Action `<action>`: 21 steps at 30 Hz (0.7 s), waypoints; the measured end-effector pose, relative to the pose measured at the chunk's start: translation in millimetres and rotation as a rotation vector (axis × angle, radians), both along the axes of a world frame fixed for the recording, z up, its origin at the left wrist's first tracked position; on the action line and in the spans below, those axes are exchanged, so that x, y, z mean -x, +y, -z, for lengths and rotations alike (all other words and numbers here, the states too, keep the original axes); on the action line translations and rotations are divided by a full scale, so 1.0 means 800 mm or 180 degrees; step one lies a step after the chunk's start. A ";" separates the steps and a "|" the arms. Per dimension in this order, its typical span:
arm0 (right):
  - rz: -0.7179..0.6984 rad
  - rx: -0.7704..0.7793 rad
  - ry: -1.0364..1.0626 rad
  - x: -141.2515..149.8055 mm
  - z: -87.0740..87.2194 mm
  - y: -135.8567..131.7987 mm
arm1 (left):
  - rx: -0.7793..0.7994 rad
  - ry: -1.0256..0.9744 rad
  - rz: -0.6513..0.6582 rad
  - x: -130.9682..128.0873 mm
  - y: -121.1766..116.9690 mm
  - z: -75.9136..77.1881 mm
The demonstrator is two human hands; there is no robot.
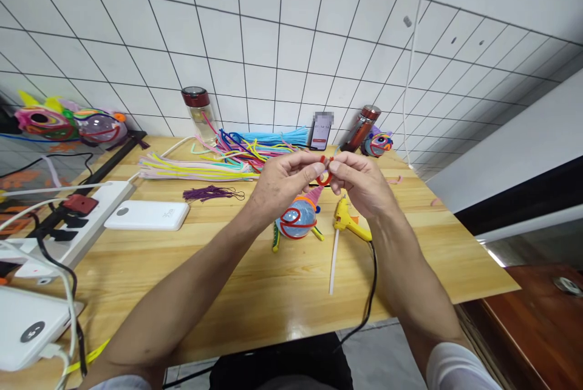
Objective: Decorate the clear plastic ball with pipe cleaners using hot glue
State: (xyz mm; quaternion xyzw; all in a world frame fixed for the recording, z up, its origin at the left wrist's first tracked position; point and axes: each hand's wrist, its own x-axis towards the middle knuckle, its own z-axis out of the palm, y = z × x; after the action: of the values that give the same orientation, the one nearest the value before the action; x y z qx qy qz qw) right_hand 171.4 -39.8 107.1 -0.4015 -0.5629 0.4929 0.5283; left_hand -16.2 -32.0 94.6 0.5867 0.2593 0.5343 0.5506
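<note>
In the head view, the left hand (282, 184) and right hand (363, 186) are pinching a looped red strip (325, 183) between thumbs and fingers, raised over the table (255, 280). A decorated clear ball (297, 220) is sitting just below, with plain wood stretching toward the near edge. The yellow glue gun (345, 218) is lying beside the right wrist, its black cord (375, 274) crossing that edge. Coloured strips (200, 168) are lying toward the wall (255, 50), bounding the far side.
</note>
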 end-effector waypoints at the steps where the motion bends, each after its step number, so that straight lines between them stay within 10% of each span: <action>1: -0.0024 -0.0037 -0.0103 -0.002 0.001 0.001 | -0.0006 0.0060 0.0056 0.002 0.002 -0.001; 9: -0.1193 0.0441 -0.1507 -0.022 0.004 0.006 | -0.0460 0.1565 0.0578 0.039 0.024 -0.006; 21: -0.1441 0.0385 -0.2485 -0.014 0.028 0.017 | -0.0967 0.3133 0.0103 0.027 0.030 0.018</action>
State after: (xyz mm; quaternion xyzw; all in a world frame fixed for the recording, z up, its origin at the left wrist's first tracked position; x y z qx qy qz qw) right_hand 182.3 -26.1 85.1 -0.4542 -0.7637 0.4397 0.1311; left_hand -37.9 -7.8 80.3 0.8459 0.3981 0.2179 0.2801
